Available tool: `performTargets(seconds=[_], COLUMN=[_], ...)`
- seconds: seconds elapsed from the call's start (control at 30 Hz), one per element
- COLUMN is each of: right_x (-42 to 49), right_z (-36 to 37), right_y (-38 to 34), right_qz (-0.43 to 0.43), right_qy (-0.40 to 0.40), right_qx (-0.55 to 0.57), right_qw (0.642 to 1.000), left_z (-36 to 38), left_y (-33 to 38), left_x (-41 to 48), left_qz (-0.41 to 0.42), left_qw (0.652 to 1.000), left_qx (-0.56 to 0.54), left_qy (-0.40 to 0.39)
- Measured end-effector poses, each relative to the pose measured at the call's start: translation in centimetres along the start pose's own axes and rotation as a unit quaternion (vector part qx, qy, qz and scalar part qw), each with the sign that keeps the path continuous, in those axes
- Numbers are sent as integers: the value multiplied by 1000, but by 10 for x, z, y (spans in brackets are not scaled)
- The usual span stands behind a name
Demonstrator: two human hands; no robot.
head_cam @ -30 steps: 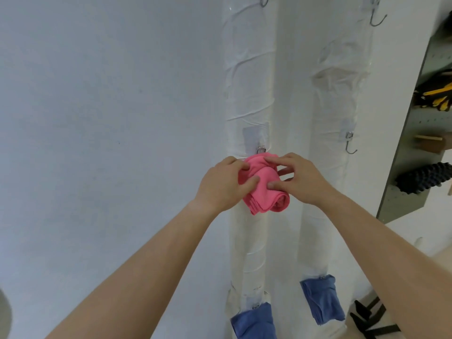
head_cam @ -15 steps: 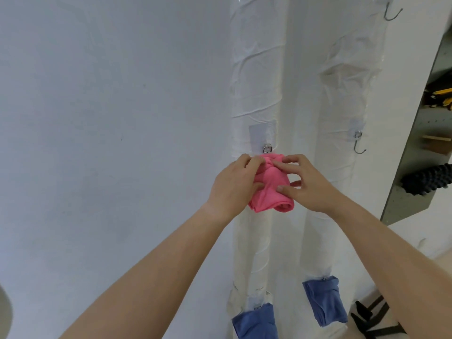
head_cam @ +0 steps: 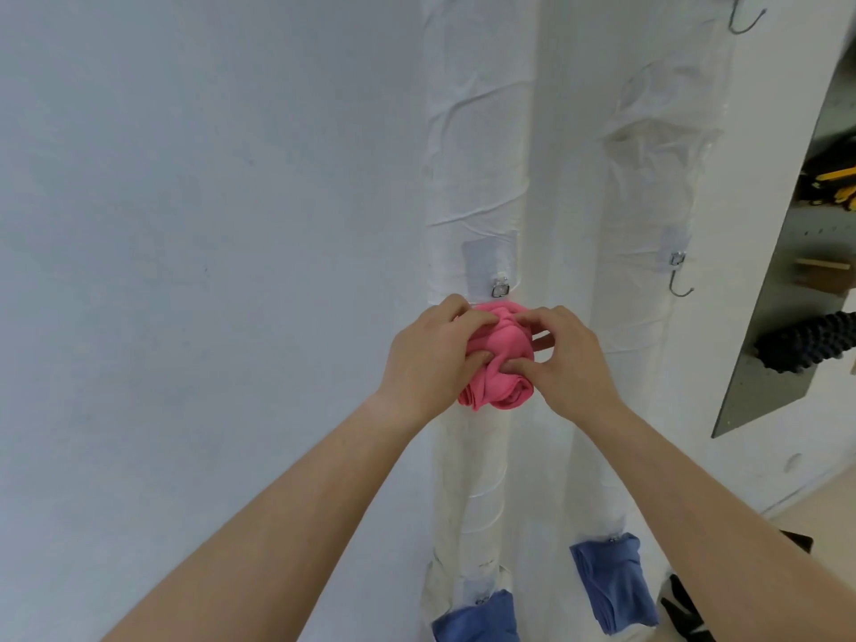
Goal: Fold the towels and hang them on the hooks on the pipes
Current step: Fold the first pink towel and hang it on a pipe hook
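Head view shows the left hand and right hand both pinching the bunched pink towel against the left pipe, just under the hook clip. The hook's tip is hidden, so it seems best to feel a fold onto it, then release one hand at a time.

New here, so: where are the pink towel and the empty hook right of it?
pink towel [head_cam: 502, 335]: head view, its bunched middle.
empty hook [head_cam: 677, 259]: head view, its metal clip at the top.
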State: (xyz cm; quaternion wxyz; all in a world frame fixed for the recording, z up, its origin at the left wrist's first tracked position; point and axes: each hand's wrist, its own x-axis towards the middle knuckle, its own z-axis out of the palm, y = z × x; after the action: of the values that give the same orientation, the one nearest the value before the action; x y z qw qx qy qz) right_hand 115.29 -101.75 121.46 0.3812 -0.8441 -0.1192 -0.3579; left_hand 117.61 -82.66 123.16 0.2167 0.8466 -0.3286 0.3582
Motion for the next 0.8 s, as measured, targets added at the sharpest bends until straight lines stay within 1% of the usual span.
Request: performTargets(seconds=[0.13, 0.23, 0.33, 0.53, 0.67, 0.8], right_x=[1, -2, -2, -2, -2, -4], right_z=[7, 7, -3, -28, -37, -43], right_y=[2, -2, -10, -18, -26, -40], right_qz=[-1, 7, 15, 27, 33, 17], right_qy=[16, 19, -9, -103, -118, -126], right_qx=[-37, -55, -64, -26, -26, -40], right_qw=[999, 998, 998, 994, 992, 991], left_z=[1, -1, -7, -20, -25, -32], left_y=[0, -1, 0, 4, 12, 19], left_x=[6, 7, 7, 3, 4, 6], left_qz=[-21, -36, -51, -69, -65, -78], left_qw=[998, 997, 996, 992, 993, 992], left_qx=[-51, -61, -64, -63, -37, -23], left_qy=[1, -9, -34, -89, -89, -94])
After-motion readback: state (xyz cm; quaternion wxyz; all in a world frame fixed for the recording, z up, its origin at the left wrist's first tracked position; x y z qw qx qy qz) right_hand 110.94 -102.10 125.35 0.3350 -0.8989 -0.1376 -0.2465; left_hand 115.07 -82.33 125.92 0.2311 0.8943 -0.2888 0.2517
